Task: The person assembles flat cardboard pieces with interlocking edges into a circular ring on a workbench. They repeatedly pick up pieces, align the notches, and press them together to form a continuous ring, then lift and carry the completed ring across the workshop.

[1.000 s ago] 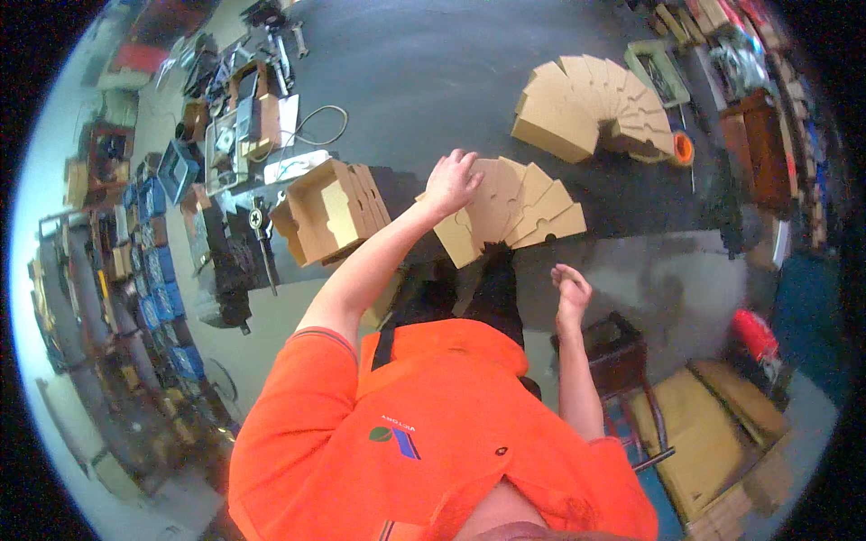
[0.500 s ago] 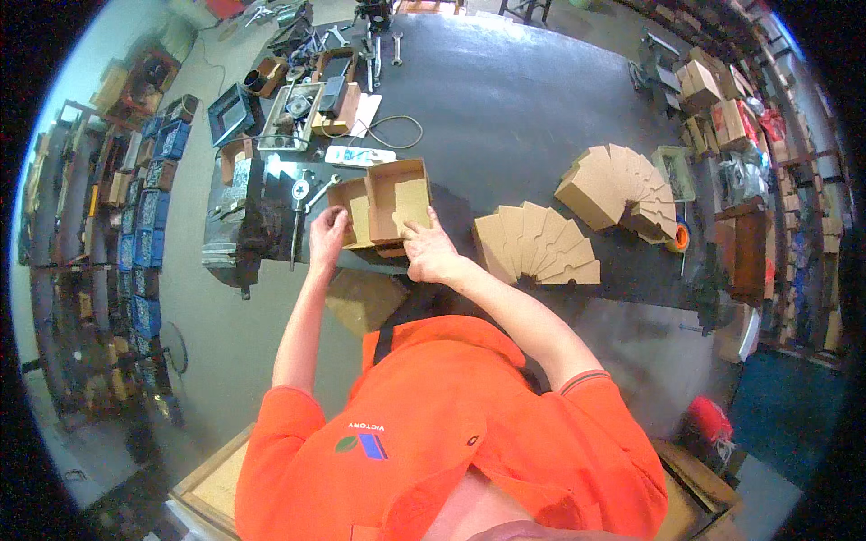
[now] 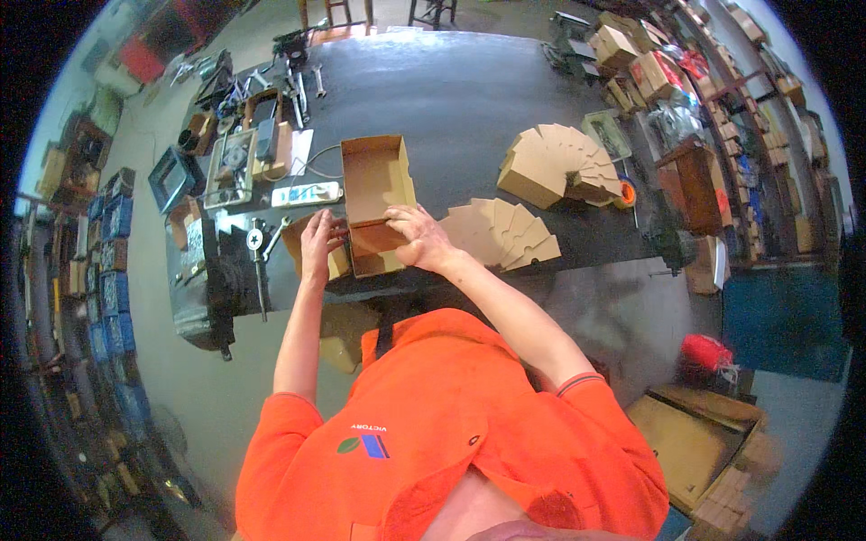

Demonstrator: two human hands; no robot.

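Both arms reach forward from the orange shirt [image 3: 433, 388], with the elbows bent out a little. The right hand [image 3: 421, 238] reaches in toward the left, its back facing up. Its fingers bend over the near right edge of an open brown box [image 3: 374, 167], holding that edge in a narrow grip. The box is between the two hands and reaches out past them, open side up. The left hand [image 3: 320, 243] points away from the body, just beside the box's left side. Its fingers curl a bit, with small gaps, and I cannot tell if they touch or hold anything.

The hands are over the near edge of a big dark table [image 3: 433, 99]. Just right of the right hand, flat brown boxes [image 3: 505, 233] spread like a fan. Farther out to the right is another fan of boxes [image 3: 555, 162], with an orange ring [image 3: 626, 192] beside it. A white bar [image 3: 308, 194] lies just past the left hand, and a long tool [image 3: 256, 248] lies to its left. Far left of the hands, blue bins [image 3: 115, 257] fill a shelf.
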